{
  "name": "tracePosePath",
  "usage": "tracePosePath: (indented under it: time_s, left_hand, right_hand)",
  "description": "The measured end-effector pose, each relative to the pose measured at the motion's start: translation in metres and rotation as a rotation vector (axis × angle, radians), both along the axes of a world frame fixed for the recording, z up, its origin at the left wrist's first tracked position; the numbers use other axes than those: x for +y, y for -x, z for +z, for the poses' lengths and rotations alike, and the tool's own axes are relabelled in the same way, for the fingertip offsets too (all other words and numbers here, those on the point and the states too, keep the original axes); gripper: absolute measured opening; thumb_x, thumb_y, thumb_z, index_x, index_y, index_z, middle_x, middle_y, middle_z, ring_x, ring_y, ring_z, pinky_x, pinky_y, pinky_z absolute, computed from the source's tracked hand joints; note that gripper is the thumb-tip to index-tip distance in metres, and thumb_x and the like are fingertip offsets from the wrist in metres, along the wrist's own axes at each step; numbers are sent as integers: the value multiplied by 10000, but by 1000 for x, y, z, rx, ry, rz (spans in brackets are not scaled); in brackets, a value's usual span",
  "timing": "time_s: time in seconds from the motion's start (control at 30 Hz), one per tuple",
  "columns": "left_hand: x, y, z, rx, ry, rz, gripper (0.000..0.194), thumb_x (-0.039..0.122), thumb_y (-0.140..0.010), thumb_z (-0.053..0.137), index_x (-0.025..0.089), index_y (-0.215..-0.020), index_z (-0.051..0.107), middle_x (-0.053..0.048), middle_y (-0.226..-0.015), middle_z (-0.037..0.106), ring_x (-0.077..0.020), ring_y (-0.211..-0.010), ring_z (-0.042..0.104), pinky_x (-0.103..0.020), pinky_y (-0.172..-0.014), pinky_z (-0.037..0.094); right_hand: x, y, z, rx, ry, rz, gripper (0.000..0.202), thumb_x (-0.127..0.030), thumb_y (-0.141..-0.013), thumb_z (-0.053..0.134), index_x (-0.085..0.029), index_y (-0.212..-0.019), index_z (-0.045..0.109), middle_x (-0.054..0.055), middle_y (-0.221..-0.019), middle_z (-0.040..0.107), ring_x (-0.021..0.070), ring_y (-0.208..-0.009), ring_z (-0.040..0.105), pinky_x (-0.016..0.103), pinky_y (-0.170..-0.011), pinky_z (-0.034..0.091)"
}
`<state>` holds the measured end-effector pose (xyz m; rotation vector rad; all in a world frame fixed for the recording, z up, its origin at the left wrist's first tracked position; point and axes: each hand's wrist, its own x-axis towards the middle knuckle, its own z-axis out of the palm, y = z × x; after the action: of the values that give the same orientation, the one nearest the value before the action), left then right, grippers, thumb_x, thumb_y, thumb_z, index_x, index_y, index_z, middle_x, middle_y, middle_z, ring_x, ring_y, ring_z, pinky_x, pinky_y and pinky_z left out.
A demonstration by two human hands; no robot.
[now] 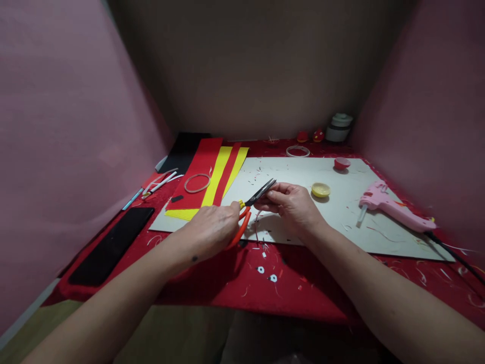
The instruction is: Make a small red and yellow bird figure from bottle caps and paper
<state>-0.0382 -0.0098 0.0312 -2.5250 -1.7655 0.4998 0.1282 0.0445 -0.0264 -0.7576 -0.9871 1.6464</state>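
Observation:
My left hand (214, 227) is closed round the orange and yellow handles of a pair of scissors (259, 193). The dark blades point up and to the right and look nearly together. At their tips, the fingers of my right hand (290, 202) are pinched together. Whatever they hold is too small and too hidden to make out. Below the hands, two white paper eyes (267, 274) with dark pupils lie on the red cloth, near small scraps.
A pale board (280, 169) lies on the red cloth, carrying a pink glue gun (394, 205), a yellow cup (320, 190) and a red cup (341, 163). Red strips (197, 172) and yellow strips lie left, with a quilled ring (197, 183). A black phone-like slab (113, 245) rests nearer.

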Motion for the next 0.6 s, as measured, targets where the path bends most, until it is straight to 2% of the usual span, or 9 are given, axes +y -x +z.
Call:
tracePosePath:
  time_s: [0.17, 0.37, 0.6]
  left_hand:
    - [1, 1, -4, -7, -46, -22, 236, 244, -932, 324, 135, -1034, 508, -131, -739, 662, -276, -673, 657, -300, -516, 336]
    - [2, 6, -6, -25, -28, -16, 181, 155, -899, 378, 128, -1031, 500, -128, -720, 665, -276, -654, 650, -293, -512, 306]
    - [4, 13, -15, -153, -100, -46, 150, 268, -939, 389, 163, -938, 496, -99, -704, 657, -228, -602, 617, -284, -492, 261]
  right_hand:
    - [-2, 2, 0, -26, -24, 21, 47, -191, -673, 695, -151, -699, 692, 58, -695, 729, 164, -656, 711, 342, -765, 585]
    - [-1, 1, 0, -15, -4, 19, 28, -177, -672, 694, -149, -677, 689, 44, -647, 707, 156, -616, 699, 328, -735, 587]
    - [-1, 1, 3, -25, 19, -2, 20, -148, -665, 690, -146, -653, 675, 45, -658, 708, 149, -583, 689, 319, -706, 589]
